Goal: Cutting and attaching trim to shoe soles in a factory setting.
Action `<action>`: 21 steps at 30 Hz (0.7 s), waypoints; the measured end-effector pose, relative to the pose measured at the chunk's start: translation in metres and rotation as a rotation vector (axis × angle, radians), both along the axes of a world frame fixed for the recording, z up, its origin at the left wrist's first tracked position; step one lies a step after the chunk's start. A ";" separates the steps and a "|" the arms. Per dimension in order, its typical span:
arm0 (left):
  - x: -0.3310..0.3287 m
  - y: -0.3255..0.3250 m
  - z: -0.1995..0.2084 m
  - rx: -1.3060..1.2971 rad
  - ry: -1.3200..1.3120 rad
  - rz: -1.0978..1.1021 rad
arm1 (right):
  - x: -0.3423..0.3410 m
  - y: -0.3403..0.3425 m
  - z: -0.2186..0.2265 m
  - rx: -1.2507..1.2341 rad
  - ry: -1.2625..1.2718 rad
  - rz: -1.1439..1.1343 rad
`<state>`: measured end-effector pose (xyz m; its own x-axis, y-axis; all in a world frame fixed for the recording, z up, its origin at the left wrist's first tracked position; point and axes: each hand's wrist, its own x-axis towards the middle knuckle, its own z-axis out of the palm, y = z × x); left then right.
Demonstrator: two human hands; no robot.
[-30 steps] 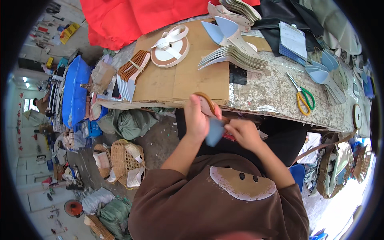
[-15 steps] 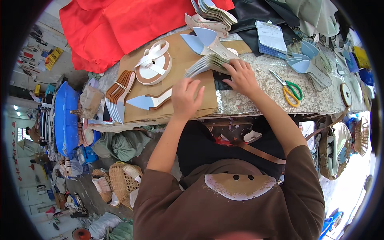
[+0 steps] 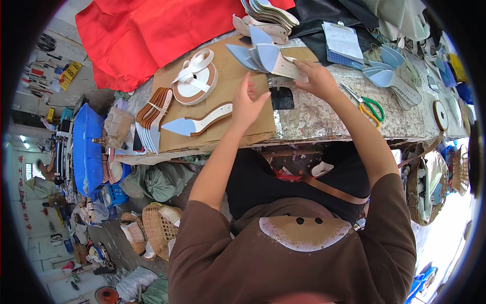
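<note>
Several shoe insoles [image 3: 287, 69] with pale blue toe ends lie fanned out at the far side of the bench. My right hand [image 3: 318, 80] is closed round their heel end, fingers on top and thumb at the near side. Nearer and to the left, my left hand [image 3: 249, 100] hovers over the cardboard, its fingers apart and nothing in them. A single insole [image 3: 198, 122] with a brown edge and blue toe rests on the cardboard just left of that hand. Further left stands a tied bundle of brown-edged insoles [image 3: 153, 115].
Flat cardboard [image 3: 255, 129] covers the bench's left part, bearing a roll of white tape [image 3: 196, 83]. Scissors [image 3: 373, 108] with green and yellow handles and another insole pile [image 3: 385, 76] lie to the right. Red sheet material [image 3: 152, 35], more insoles and a clipboard [image 3: 341, 43] sit at the back.
The stack of insoles, earlier on edge between both hands, now lies farther back with the other insoles. My left hand has come off it and opened, uncovering the single insole's heel.
</note>
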<state>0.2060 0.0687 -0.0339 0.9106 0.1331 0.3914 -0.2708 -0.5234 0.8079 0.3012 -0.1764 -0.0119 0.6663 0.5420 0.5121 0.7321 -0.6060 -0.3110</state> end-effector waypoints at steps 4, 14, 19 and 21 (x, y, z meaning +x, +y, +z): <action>0.038 -0.005 0.008 -0.175 0.061 -0.121 | -0.007 -0.009 0.004 0.030 0.105 0.060; 0.095 -0.003 0.012 -0.421 0.069 -0.432 | -0.027 -0.045 0.022 0.233 0.459 0.243; 0.096 -0.020 0.035 -0.047 0.230 0.111 | -0.029 -0.091 0.023 1.215 0.947 0.232; 0.087 -0.023 0.046 -0.332 0.195 0.101 | -0.047 -0.099 0.030 1.367 1.002 0.198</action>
<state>0.2933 0.0453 0.0126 0.9392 0.3163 0.1334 -0.0564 -0.2412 0.9688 0.2545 -0.2759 0.0185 0.9744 0.2046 0.0936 -0.0334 0.5430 -0.8391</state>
